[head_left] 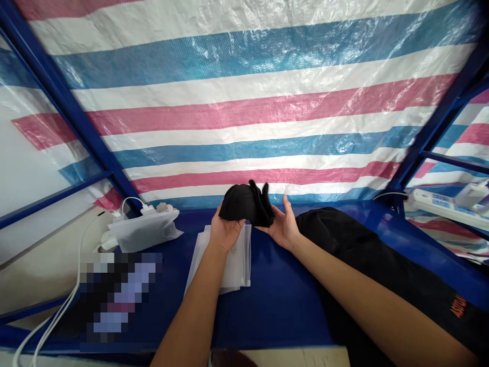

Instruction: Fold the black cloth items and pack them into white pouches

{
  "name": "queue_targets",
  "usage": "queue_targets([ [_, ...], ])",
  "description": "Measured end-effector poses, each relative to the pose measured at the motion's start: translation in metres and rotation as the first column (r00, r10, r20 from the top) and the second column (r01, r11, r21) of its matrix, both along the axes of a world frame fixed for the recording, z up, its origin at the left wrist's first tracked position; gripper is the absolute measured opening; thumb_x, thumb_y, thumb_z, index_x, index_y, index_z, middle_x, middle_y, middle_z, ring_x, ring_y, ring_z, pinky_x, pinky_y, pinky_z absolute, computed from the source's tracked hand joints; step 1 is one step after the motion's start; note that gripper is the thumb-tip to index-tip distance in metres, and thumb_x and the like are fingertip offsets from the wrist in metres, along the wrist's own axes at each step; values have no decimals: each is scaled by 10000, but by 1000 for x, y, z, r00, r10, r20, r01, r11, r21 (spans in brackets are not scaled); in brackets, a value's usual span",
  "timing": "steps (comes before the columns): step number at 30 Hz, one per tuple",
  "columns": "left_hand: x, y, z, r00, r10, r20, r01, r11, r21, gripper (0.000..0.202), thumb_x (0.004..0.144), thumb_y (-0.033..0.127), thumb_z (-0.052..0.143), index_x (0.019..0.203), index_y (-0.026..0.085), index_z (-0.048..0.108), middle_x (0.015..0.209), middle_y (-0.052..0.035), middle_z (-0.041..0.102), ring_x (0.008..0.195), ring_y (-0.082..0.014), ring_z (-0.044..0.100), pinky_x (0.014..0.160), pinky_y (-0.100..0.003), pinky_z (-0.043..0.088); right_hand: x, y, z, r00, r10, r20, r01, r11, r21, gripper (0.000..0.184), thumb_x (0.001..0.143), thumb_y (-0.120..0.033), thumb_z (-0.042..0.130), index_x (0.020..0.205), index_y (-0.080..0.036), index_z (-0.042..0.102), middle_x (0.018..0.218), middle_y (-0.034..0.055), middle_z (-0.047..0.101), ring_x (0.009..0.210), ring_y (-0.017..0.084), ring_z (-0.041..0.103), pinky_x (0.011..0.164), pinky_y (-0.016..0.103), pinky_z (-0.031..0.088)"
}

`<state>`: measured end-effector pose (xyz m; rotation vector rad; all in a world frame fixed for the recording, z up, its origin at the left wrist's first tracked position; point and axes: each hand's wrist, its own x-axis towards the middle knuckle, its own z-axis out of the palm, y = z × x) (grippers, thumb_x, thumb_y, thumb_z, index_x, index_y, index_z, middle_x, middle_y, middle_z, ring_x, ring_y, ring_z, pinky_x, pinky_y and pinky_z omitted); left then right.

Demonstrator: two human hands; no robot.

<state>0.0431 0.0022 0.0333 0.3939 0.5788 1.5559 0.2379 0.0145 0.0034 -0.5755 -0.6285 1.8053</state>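
A black, soft-looking fabric item [240,203] with a rounded, domed left side and folded flaps standing up at its right is held above the blue surface; its exact kind is unclear. My left hand [226,229] grips it from the left and below, fingers partly hidden under the fabric. My right hand [283,224] is at its right edge, thumb raised and apart, fingers stretched toward the underside and touching the lower right flap. Beneath my left hand and forearm lie several frosted zip bags [235,265].
Dark clothing [344,239] with orange lettering lies at right. A white power strip [451,206] is at far right. A frosted pouch [143,229] and white cables [78,275] are at left. Blue metal posts [72,102] frame a striped plastic sheet [244,117]. A pixelated patch [122,300] covers something.
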Motion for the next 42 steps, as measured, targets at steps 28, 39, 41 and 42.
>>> queue_targets([
  [28,22,41,15,829,342,-443,-246,934,260,510,745,97,726,1233,243,707,1128,-31,786,1032,-195,751,951,-310,581,137,-80,122,725,-449,521,247,877,413,197,784,-291,916,951,-249,820,913,30,839,770,239,789,731,349,667],
  [39,139,51,-15,119,312,-942,390,858,334,549,785,-72,655,1256,178,787,1417,-178,724,1390,-333,640,1267,-519,446,221,-267,9,-100,-535,839,-616,695,370,491,1019,-424,740,1508,-413,697,1571,90,667,1550,392,526,1197,595,560],
  [41,121,46,-18,18,336,-942,411,856,313,701,786,-64,675,1440,186,706,1572,-187,619,1508,-355,535,1310,-541,392,214,-271,-1,-128,-546,828,-594,711,377,520,1008,-453,761,1521,-410,687,1547,104,682,1530,398,541,1188,598,561],
  [42,109,44,-18,-65,360,-931,427,853,300,752,799,-41,690,1514,190,651,1618,-183,578,1538,-359,500,1317,-541,385,210,-270,0,-128,-557,821,-578,714,394,499,1015,-449,755,1508,-408,698,1508,113,705,1484,393,584,1172,592,571],
])
